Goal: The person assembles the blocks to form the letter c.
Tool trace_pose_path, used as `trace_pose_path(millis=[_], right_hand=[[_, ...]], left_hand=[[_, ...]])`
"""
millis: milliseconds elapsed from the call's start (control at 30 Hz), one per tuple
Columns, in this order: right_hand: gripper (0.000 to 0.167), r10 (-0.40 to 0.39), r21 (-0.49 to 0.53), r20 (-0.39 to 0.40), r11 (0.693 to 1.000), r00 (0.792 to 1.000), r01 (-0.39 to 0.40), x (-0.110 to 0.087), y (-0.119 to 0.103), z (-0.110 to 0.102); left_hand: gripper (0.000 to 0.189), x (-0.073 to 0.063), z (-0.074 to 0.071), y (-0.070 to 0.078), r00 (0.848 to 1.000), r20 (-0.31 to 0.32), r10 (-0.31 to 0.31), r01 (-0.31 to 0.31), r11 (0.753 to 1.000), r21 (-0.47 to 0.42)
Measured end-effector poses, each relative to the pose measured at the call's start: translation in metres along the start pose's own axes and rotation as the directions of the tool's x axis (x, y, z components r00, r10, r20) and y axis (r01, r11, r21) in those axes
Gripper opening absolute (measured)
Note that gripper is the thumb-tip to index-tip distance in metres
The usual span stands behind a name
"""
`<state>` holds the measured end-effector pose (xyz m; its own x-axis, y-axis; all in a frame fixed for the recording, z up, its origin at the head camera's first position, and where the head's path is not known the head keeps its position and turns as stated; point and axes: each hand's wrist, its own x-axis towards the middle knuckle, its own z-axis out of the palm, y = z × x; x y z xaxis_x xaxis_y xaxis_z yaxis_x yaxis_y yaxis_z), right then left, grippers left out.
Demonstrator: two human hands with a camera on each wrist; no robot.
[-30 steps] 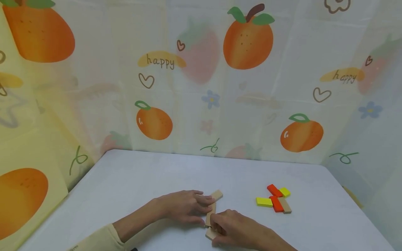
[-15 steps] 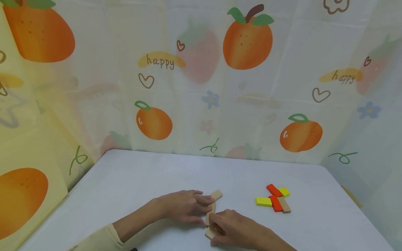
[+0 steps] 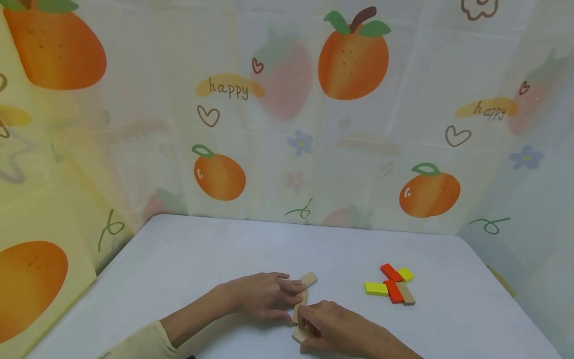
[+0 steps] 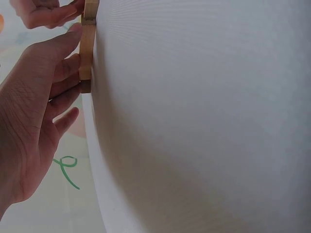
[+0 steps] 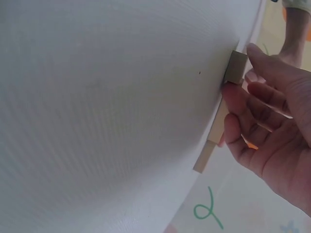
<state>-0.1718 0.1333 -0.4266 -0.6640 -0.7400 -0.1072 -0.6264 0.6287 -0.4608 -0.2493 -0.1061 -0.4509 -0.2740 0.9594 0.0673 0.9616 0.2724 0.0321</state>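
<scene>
"Left hand (image 3: 266,295): state?"
"Its extended fingers touch the middle wooden block (image 3: 303,301)."
"Right hand (image 3: 338,325)?"
"It pinches the lowest block (image 3: 300,334)."
"Both blocks?"
"Lower centre of the frame, on the table (image 3: 224,244)."

Subdued, diffuse light; soft shadow beneath the left hand (image 3: 264,295); wrist views: faint moiré on the white tabletop (image 5: 107,116).

Vs. earlier, head-cam view's shifted: R fingers (image 3: 306,313) & coloured blks (image 3: 394,292) a hair further L.
</scene>
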Motion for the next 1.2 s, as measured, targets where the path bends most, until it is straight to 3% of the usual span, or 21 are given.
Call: trace_pose_path(millis=[267,500,633,833,1000,1200], right_hand=[[0.021,-0.046,-0.032,-0.041,0.998,0.998,0.045,-0.004,0.003,-0.002],[0.020,0.036,-0.033,-0.046,0.999,0.998,-0.037,-0.006,0.004,-0.012],[0.021,0.048,-0.079,-0.089,0.995,0.995,-0.056,-0.010,0.009,-0.018],[0.021,0.109,-0.107,-0.174,0.986,0.979,-0.129,-0.021,0.025,-0.032],[0.023,0.101,-0.143,-0.246,0.980,0.964,-0.140,-0.035,0.049,-0.047],[0.028,0.055,-0.261,-0.333,0.954,0.941,-0.148,-0.060,0.080,-0.057]], left_hand=[[0.052,-0.001,0.000,0.001,1.000,-0.008,0.008,-0.008,1.000,-0.009],[0.052,-0.001,0.001,0.001,0.999,-0.037,0.032,-0.030,0.999,0.037],[0.052,-0.002,0.001,0.001,0.999,-0.028,0.021,-0.020,0.999,0.035],[0.052,-0.001,-0.001,0.002,1.000,-0.008,0.008,-0.008,1.000,0.025],[0.051,0.000,-0.001,0.002,1.000,-0.004,0.009,-0.009,1.000,0.022],[0.050,0.001,-0.002,0.002,1.000,-0.002,0.018,-0.018,0.999,0.026]])
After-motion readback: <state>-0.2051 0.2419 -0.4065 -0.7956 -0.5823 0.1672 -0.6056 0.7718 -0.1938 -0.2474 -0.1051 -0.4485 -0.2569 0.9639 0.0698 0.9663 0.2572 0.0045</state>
